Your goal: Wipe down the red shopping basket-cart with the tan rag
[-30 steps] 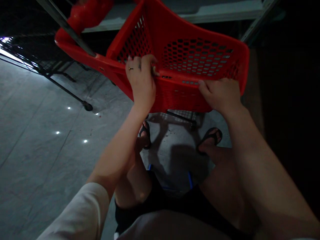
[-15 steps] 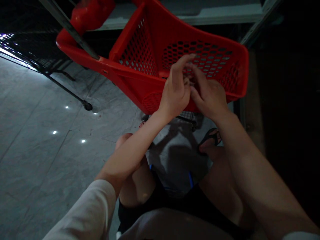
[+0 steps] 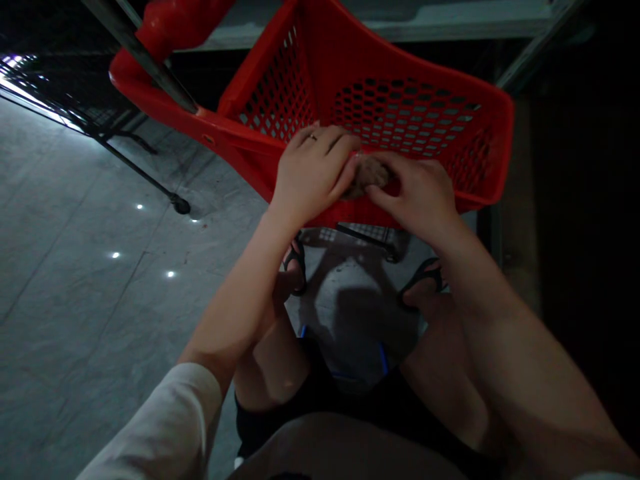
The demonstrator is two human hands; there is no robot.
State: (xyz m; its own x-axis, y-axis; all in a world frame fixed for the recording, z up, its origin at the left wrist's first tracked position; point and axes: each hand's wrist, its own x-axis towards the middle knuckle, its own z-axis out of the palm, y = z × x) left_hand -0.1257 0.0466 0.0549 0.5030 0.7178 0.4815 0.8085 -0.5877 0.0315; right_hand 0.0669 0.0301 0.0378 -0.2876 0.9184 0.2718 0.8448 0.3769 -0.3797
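A small crumpled brown bundle (image 3: 373, 175), perhaps a rag, lies between my hands at the near rim of a red plastic shopping cart (image 3: 240, 143). My right hand (image 3: 423, 190) pinches its right side between thumb and fingers. Over the rim curls my left hand (image 3: 315, 167), wearing a ring, its thumb against the bundle's left side. The left fingertips are partly hidden, and the dim light blurs the bundle's material.
Behind the cart runs a pale shelf (image 3: 450, 28). At the left stands a dark wire rack or cart with a caster (image 3: 180, 203) on grey floor tiles (image 3: 75, 287). My sandalled feet (image 3: 297, 263) are below the basket.
My left hand has moved left along the rim and flattened over it. The brown bundle shows more openly beside my right hand, whose fingers have lowered onto it.
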